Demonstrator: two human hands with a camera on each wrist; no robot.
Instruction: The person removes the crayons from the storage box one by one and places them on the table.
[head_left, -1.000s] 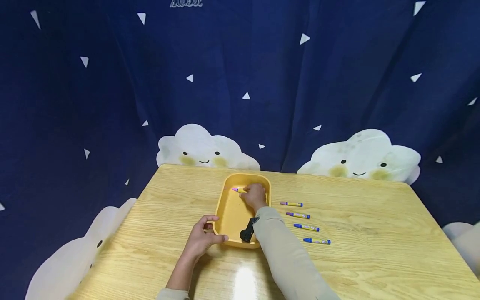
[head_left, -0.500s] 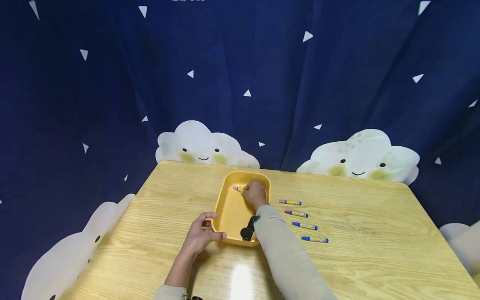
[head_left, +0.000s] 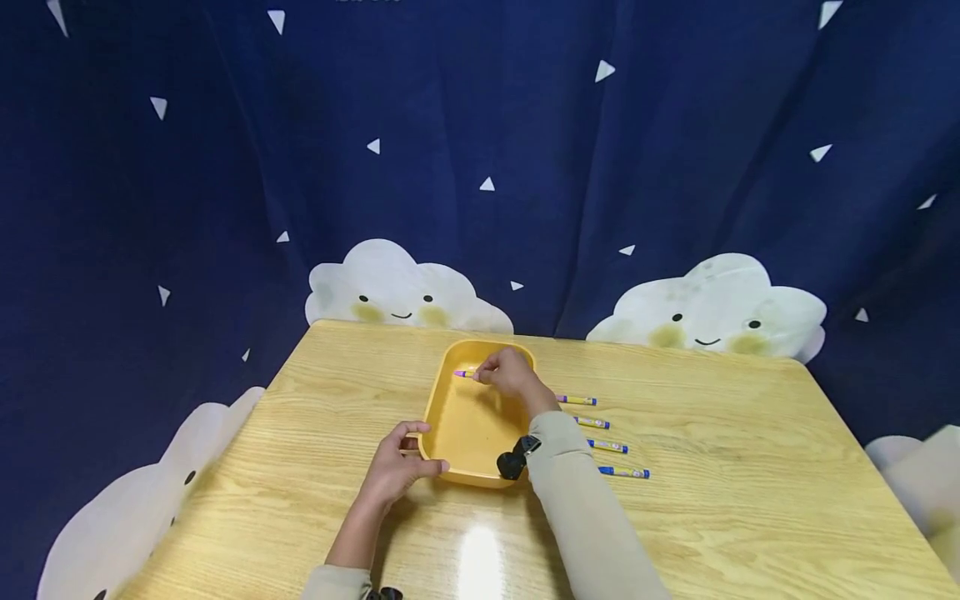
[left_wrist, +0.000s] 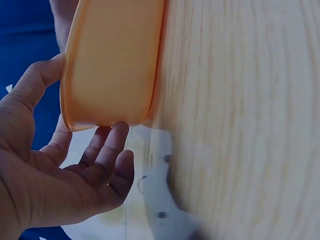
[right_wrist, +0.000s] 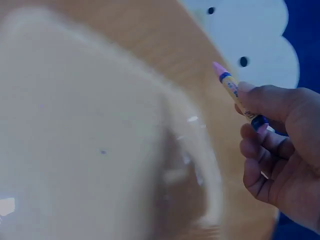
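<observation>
A pink crayon [head_left: 464, 374] with a yellow wrapper and blue bands is pinched between the thumb and fingers of my right hand [head_left: 512, 372]. The hand is over the far end of a yellow rectangular tray [head_left: 472, 429]. The right wrist view shows the crayon [right_wrist: 234, 92] raised off the tray floor, pink tip pointing away from the palm. My left hand [head_left: 395, 467] grips the tray's near left corner. In the left wrist view, the hand's [left_wrist: 65, 175] thumb and index finger lie at the rim, with other fingers bent below the tray's outer wall [left_wrist: 112, 65].
Several crayons lie in a column right of the tray: a light purple one [head_left: 581, 401], a purple one [head_left: 594, 423], and blue ones [head_left: 627, 472] nearer me. My right sleeve [head_left: 588, 500] crosses beside their tips. A dark blue curtain [head_left: 420, 100] hangs behind the wooden table [head_left: 720, 467].
My right hand has risen slightly and its forearm has swung right, partly covering the crayons' tips on the table. It still holds the pink crayon. The left hand stays on the tray.
</observation>
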